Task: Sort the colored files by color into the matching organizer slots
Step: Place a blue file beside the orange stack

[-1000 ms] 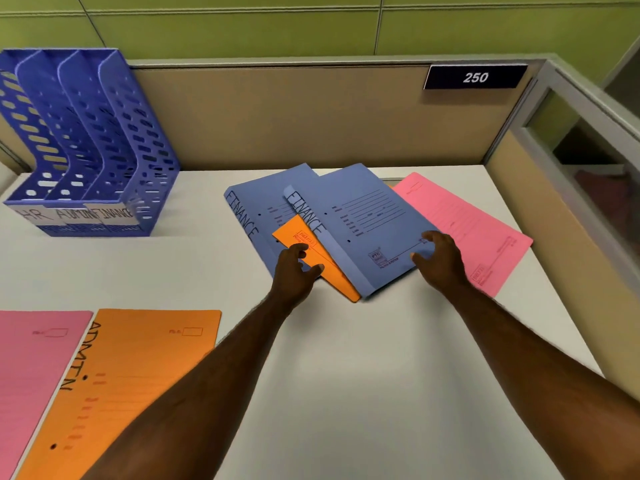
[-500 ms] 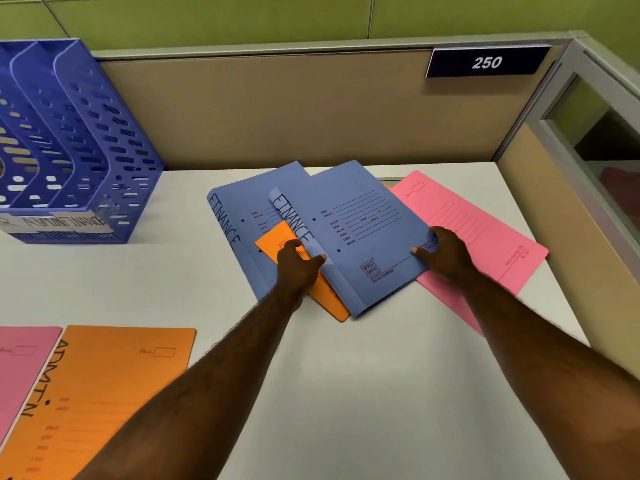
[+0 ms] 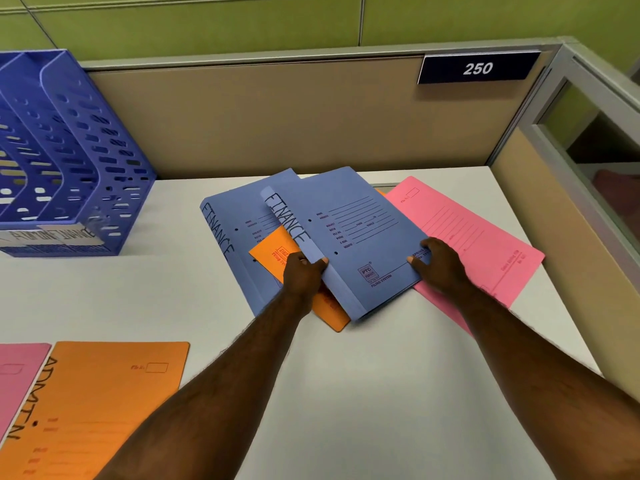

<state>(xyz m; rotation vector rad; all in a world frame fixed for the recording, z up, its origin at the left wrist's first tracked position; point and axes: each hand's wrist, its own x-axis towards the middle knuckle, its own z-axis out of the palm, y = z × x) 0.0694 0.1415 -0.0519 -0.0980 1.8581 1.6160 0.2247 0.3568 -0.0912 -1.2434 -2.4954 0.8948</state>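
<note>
Organizer (image 3: 69,161) stands at ten o'clock. Left hand (image 3: 304,275) pinches the top blue file (image 3: 353,237) by its spine, which runs toward eleven o'clock; right hand (image 3: 438,263), fingers curled, grips its opposite edge. Left hand lies nearer the slots.

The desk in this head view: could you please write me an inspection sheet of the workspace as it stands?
Surface: white desk, bare in the middle.
Job's things: top blue FINANCE file overlaps a second blue file, a small orange file and a pink file; orange ADMIN file and another pink file lie near left; blue organizer far left.
Clutter: nothing seen.
Hands: left hand grips the top file's spine; right hand holds its right edge.
Cables: nothing seen.
Surroundings: tan partition with a 250 sign.
</note>
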